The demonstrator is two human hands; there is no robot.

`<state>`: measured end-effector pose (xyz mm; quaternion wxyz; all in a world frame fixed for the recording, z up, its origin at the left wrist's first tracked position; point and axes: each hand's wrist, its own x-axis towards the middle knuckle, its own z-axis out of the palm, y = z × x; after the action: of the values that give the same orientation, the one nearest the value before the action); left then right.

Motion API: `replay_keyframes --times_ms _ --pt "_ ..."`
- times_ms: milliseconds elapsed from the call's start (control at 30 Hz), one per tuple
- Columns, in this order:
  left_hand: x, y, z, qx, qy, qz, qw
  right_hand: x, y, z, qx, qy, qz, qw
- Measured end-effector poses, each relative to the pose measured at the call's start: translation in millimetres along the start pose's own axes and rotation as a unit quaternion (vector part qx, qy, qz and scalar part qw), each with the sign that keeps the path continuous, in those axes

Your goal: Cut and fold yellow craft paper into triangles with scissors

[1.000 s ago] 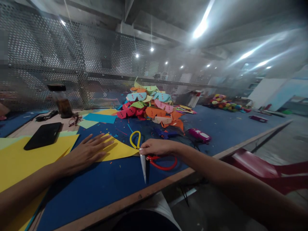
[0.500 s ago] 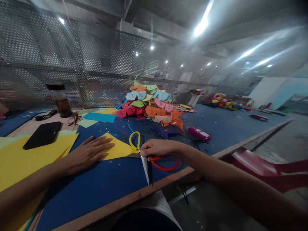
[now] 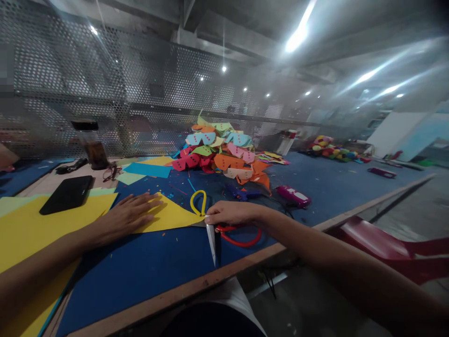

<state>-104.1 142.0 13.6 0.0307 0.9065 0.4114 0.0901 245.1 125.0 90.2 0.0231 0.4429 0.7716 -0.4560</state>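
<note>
In the head view, the scissors point(image 3: 211, 241) lie splayed at the near side of the blue desk point(image 3: 140, 276), one blade pointing toward its front edge. The right hand point(image 3: 233, 213) has its fingers clamped on the scissors around where the blades meet, right at the pointed end of a yellow paper piece point(image 3: 171, 213). That piece lies flat, just left of the scissors. The left hand point(image 3: 128, 217) rests palm down on its far end, fingers slightly apart and gripping nothing. Beyond the scissors stands a heap of shaped paper pieces point(image 3: 228, 161), many bearing red dots; these look finished, by my judgement. The yellow piece shows no dots on its visible part and seems only partly worked; whether the blades have bitten into it I cannot tell. Well left of the scissors lie large yellow sheets point(image 3: 80, 222), apparently left uncut, with a black phone point(image 3: 66, 194) resting on them.
</note>
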Motion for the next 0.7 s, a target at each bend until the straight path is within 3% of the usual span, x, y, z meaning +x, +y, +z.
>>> replay_keyframes --times_ms 200,400,700 --pt "-2 3 5.9 0.017 0.000 -0.003 1.000 10 2 -2 -0.003 -0.004 -0.012 1.000" --pt "-2 12 5.6 -0.003 -0.004 -0.050 0.999 12 3 -6 -0.005 -0.007 -0.013 1.000" --pt "-2 -2 6.7 0.056 -0.011 0.054 0.997 16 3 2 0.009 -0.006 -0.021 1.000"
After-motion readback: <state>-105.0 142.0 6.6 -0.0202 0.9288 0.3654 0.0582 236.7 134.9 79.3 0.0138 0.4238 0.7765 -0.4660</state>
